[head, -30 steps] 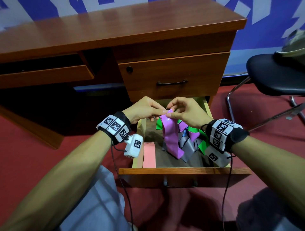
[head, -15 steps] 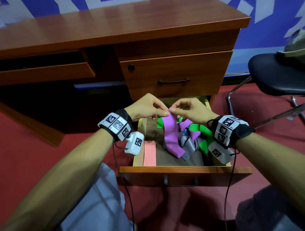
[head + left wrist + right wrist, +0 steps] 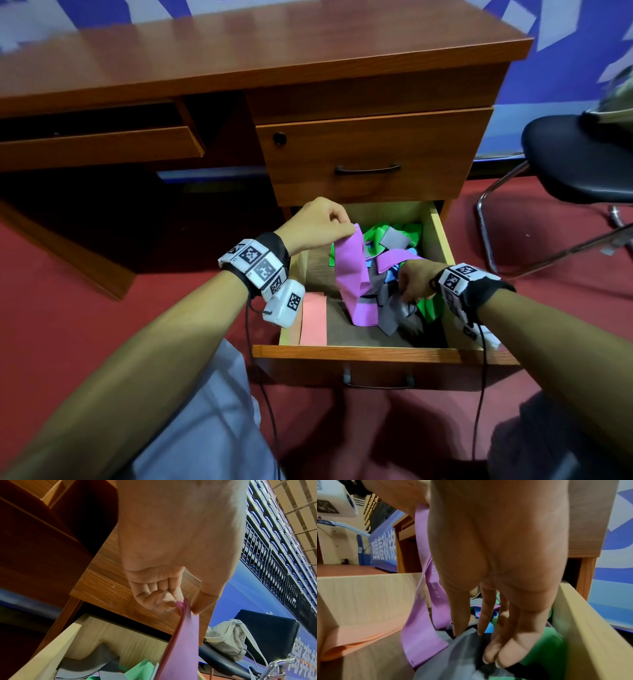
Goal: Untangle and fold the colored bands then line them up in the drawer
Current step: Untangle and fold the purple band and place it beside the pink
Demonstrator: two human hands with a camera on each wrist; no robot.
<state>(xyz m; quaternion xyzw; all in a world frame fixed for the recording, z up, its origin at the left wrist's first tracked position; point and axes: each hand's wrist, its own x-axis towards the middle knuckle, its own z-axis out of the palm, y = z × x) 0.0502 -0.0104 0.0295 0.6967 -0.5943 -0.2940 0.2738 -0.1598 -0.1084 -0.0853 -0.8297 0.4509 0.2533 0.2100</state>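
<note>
Two hands work in the drawer [image 3: 383, 354]: the left hand [image 3: 315, 226] pinches the soft, seemingly light purple band [image 3: 349, 270] at its top fold, the right hand's [image 3: 416, 279] bunched fingers gripping a gray band [image 3: 388, 317].

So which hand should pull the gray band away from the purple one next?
Right. The right hand is down in the pile, gripping the gray band, while the left hand is busy pinching the purple band up above the drawer.

Brown wooden desk [image 3: 239, 61], red carpet floor [image 3: 51, 291], blue-and-white wall banner [image 3: 555, 102], black chrome-legged chair [image 3: 575, 161]
</note>
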